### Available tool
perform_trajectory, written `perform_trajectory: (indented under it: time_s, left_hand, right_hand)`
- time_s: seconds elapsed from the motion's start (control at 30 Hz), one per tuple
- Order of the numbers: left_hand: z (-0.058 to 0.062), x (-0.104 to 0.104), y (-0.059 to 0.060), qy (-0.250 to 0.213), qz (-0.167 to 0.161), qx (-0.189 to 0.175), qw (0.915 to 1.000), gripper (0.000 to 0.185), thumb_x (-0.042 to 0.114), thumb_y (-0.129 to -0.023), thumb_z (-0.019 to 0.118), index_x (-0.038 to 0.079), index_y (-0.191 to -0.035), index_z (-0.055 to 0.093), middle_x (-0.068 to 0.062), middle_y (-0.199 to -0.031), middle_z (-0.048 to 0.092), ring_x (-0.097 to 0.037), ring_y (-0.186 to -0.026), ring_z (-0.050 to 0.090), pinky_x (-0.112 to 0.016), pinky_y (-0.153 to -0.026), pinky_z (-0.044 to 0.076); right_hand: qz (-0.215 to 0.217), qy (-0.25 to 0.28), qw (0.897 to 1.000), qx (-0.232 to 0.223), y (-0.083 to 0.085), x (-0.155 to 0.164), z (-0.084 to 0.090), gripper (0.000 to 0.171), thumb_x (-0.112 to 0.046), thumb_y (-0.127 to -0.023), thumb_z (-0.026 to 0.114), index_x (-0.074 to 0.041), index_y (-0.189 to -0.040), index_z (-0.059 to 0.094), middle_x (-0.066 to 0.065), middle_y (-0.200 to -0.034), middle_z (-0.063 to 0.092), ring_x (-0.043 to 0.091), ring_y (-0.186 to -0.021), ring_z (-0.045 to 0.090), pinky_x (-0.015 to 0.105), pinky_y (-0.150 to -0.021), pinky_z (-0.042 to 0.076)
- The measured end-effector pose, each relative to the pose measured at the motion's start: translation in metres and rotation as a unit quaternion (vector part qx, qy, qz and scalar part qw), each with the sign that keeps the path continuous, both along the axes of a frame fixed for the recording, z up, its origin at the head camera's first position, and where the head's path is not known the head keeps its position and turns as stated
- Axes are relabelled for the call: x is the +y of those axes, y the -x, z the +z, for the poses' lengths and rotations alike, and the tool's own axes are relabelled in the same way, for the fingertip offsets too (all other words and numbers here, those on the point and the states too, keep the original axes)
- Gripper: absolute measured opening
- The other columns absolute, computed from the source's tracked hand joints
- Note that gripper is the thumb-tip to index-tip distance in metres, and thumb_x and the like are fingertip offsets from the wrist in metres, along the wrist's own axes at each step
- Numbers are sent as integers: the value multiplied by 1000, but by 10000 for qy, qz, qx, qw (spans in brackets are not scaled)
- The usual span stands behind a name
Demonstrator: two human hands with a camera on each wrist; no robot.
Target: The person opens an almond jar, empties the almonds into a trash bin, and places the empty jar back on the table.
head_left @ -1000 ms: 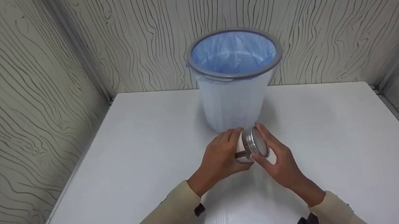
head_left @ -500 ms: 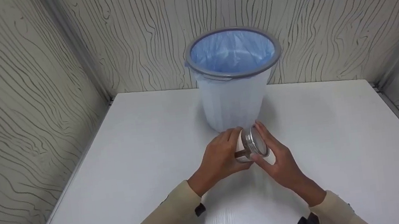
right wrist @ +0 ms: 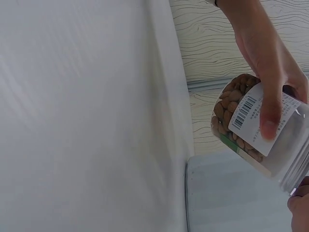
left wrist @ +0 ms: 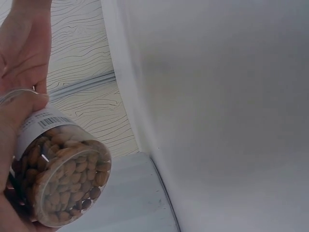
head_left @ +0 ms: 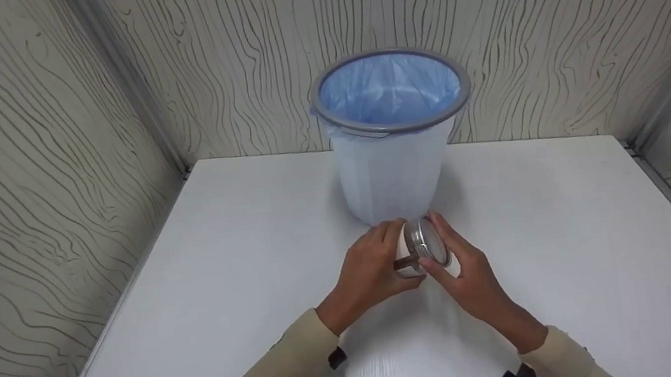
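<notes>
So we've got a clear plastic jar [head_left: 415, 249] of what look like almonds, held on its side above the white table [head_left: 225, 279], just in front of the bin [head_left: 394, 136] with the blue liner [head_left: 390, 89]. Our left hand [head_left: 371, 270] is wrapped round the body, fingers curled over the white barcode label [right wrist: 251, 123]; the right wrist view shows a thumb pressed flat on that label. Our right hand [head_left: 471, 277] has its fingers curled around the silvery lid [head_left: 430, 242], pinching the rim. Both hands are clamped on.

How it'll handle, our guess:

- It's stiff, with thin clear walls, and probably plastic rather than glass, so not very fragile. Glass can't be ruled out from these views, though.
- The nuts [left wrist: 63, 179] fill the base end and the lid end looks see-through, so it's maybe half full. We'd call it light to medium, with the weight sitting at the base.
- The nuts are loose and will slide when we tilt it, so the balance shifts in the hand.
- The bare plastic is smooth and likely slick. The paper label is the better grip, which is where the left fingers are.
- The lid's rim looks ridged, so that's the place to hold for twisting, with fingertips spread around the edge rather than a palm over the top.

With the jar on its side, the nuts could spill if that lid comes loose, so we'd tip the mouth upward first.
</notes>
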State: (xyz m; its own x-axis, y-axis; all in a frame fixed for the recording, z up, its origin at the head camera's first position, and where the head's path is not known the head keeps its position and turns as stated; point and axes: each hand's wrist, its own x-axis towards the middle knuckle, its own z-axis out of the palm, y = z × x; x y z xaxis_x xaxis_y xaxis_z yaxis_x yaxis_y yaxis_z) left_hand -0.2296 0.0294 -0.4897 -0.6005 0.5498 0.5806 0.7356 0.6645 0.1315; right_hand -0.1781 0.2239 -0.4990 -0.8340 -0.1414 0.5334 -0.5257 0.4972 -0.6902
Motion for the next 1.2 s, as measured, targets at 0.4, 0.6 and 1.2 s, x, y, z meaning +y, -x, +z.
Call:
perform_trajectory:
  time_s: [0.4, 0.6, 1.2]
  left_hand:
    - [-5, -2, -3, 62, -13, -275, 9996, 89, 56, -76, 82, 7, -143, 50, -5, -127, 64, -15, -112, 64, -26, -96, 53]
    - [-6, -3, -2, 16, -66, -320, 9995, 87, 55, -76, 82, 8, -142, 50, -4, -127, 64, -15, -113, 64, -25, -97, 53]
    - [-3, -2, 0, 52, 46, -371, 9993, 89, 55, -75, 83, 8, -142, 49, -3, -128, 63, -14, -112, 63, -26, -96, 53]
  right_hand:
    - [572, -185, 9975, 364, 2, 8, -5, 79, -5, -92, 72, -7, -159, 31, 13, -164, 28, 33, -148, 30, 21, -115, 27]
    - [921, -259, 9934, 629, 3, 10, -5, 82, 2, -89, 72, -2, -158, 29, 19, -164, 26, 31, -150, 26, 22, -119, 23]
    - [80, -185, 9998, -72, 1, 4, -1, 81, -15, -95, 72, -8, -161, 25, 12, -165, 26, 30, -149, 29, 15, -114, 26]
